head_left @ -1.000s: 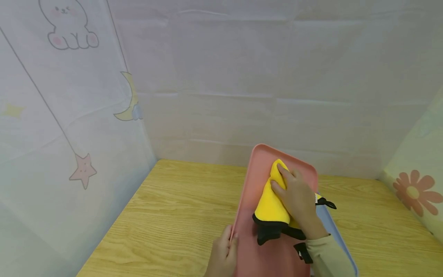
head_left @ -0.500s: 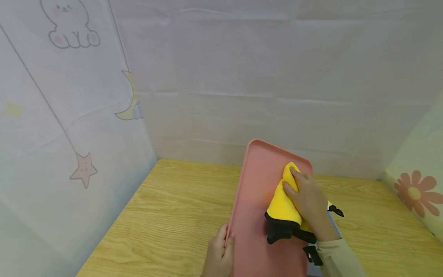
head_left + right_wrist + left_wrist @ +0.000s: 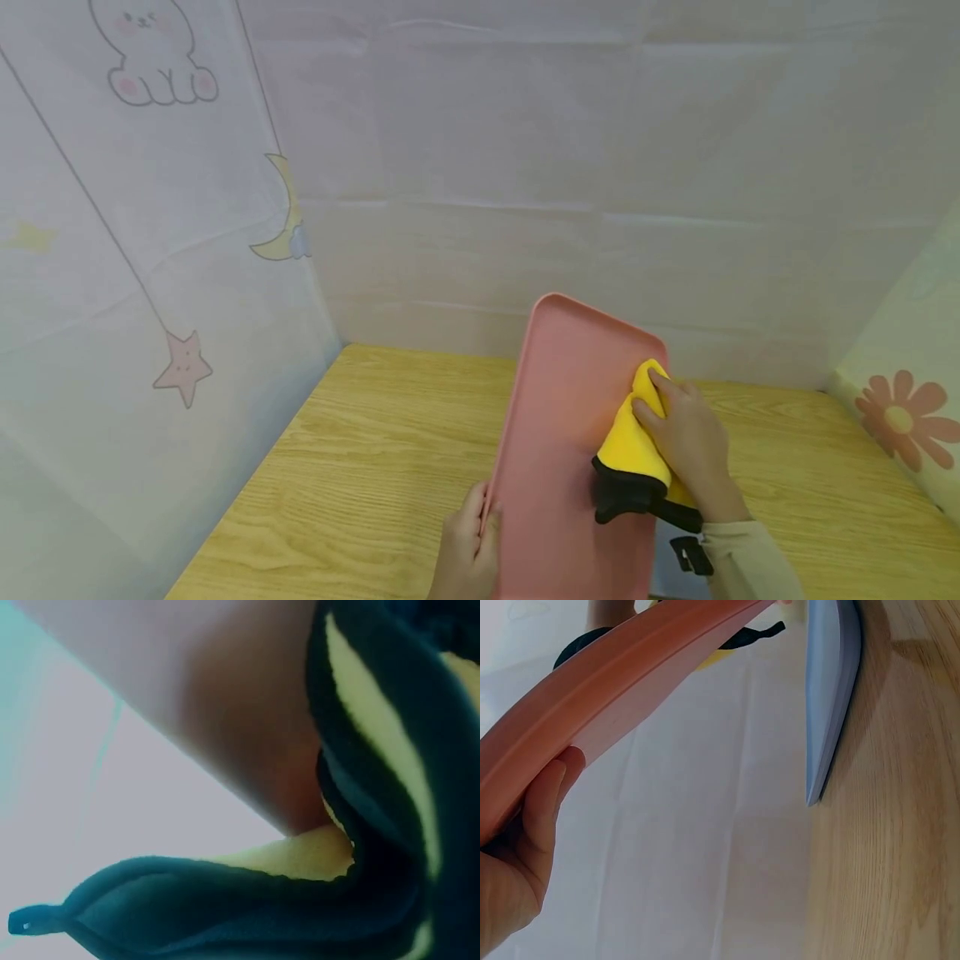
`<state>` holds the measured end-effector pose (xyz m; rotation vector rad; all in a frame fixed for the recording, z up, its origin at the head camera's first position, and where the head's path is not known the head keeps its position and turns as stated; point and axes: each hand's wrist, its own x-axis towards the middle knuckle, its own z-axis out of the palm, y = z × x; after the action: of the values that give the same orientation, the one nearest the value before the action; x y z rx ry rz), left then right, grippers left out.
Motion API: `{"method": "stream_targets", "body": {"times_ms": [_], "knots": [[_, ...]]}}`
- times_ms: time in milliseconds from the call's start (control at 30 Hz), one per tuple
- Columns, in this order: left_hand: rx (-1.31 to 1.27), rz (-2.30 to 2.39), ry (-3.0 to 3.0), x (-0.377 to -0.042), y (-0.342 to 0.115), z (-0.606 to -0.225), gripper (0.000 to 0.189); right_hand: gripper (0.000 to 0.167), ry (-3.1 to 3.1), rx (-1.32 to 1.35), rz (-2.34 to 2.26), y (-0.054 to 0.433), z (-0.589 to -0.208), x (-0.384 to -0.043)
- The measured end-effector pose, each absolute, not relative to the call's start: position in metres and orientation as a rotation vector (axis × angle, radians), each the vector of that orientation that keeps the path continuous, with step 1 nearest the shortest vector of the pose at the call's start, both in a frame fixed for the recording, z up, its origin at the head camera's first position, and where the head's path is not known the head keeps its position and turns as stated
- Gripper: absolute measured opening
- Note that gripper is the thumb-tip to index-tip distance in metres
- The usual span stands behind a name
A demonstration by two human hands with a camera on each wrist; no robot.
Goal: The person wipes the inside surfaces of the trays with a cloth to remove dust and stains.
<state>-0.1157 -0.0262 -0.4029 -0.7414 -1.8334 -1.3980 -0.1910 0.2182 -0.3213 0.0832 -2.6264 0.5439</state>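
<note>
Fingers of the left hand (image 3: 467,557) curl round the near left rim of a pink tray (image 3: 570,433), thumb laid along the edge in the left wrist view, holding it tilted up off the wooden table (image 3: 360,467). The right hand (image 3: 690,446) presses a yellow cloth with black trim (image 3: 630,442) against the tray's inner face near its right rim, fingers bent over the bunched fabric and gripping it. A black loop of the cloth (image 3: 30,921) hangs free in the right wrist view. Beneath the pink tray, a pale blue tray (image 3: 829,690) lies flat on the table, its edge showing beside the right sleeve (image 3: 750,562). Printed fabric walls (image 3: 150,208) with a rabbit, moon, star and flower surround the table.
</note>
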Motion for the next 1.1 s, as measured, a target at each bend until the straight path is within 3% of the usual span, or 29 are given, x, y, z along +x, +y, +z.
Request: {"method": "stream_targets", "body": {"times_ms": [467,1100], "knots": [[-0.739,-1.445,-1.863,-0.115,-0.029,-0.403,0.019,0.047,-2.589,0.075,0.555,0.224,-0.331,-0.194],[-0.713,-1.329,-1.841,-0.119,-0.024,-0.409,0.025,0.046,-2.522,0.149,0.818,0.193,-0.335,-0.193]]}}
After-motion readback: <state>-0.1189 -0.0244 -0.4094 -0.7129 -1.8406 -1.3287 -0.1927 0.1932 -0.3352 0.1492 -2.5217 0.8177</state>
